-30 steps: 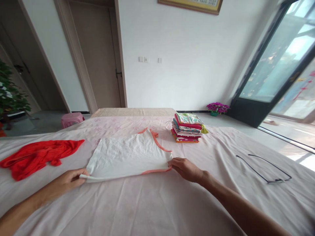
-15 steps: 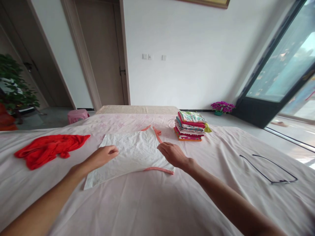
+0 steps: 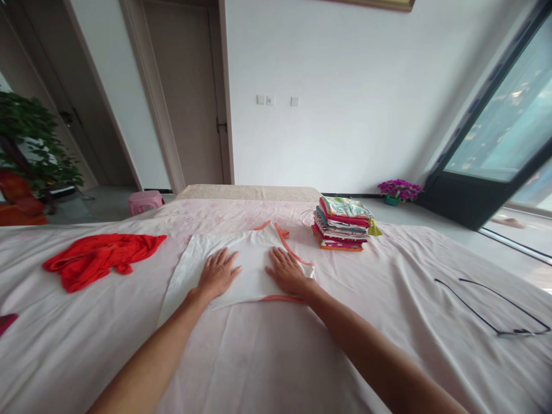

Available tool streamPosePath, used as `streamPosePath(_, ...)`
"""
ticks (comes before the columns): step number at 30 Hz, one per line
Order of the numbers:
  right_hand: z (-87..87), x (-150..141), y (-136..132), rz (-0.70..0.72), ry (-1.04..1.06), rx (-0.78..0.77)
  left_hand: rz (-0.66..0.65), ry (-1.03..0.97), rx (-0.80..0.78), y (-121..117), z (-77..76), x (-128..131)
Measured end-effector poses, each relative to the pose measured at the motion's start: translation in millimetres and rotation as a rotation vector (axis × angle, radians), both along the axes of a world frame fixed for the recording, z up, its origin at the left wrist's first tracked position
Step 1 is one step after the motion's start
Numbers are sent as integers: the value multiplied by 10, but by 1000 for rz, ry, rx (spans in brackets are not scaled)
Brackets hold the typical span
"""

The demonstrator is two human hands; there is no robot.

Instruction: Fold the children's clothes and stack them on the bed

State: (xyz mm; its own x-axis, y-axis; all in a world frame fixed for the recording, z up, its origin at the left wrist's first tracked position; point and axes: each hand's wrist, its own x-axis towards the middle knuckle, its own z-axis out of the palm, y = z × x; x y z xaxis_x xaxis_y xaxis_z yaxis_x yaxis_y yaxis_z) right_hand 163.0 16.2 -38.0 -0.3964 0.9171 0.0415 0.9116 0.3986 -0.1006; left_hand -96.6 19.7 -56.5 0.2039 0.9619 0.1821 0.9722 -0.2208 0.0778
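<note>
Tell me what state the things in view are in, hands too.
White shirt, spread out
Left hand, open, palm down on the shirt
Right hand, open, palm down on the shirt
Red cloth, crumpled
Stacked clothes, folded
Glasses, arms unfolded
Sheet, wrinkled
Stool, upright
Middle door, closed

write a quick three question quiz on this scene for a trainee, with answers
1. True or false: the left hand and the right hand both rest palm-down on the white garment.
2. Which lies to the left of the white garment?
a) eyeglasses
b) red cloth
c) folded stack
3. Fill in: the trim on the white garment's near edge is ____ in colour.

Key: 1 true; 2 b; 3 coral
</note>
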Motion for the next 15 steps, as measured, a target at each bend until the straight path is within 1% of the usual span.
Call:
streamPosePath(4, 30, 343, 90, -136, -78, -24, 138, 63, -16, 82, -47, -488)
streamPosePath(7, -7, 445, 112, -179, -91, 8, 263, 67, -21, 155, -78, -808)
streamPosePath(9, -38, 453, 115, -182, -86, 31, 372, 49, -35, 213, -67, -960)
streamPosePath(11, -61, 442, 115, -186, -81, 48, 499, 28, -36, 283, -18, -1031)
streamPosePath(12, -68, 436, 115, -189, -80, 53, 552, 24, -18, 322, 19, -1025)
streamPosePath(13, -72, 431, 115, -190, -81, 58, 564, 16, 10, 365, 61, -986)
streamPosePath(14, -74, 428, 115, -191, -82, 63, 530, 3, 40, 411, 103, -913)
streamPosePath(15, -75, 428, 115, -192, -82, 69, 455, -12, 64, 462, 143, -806)
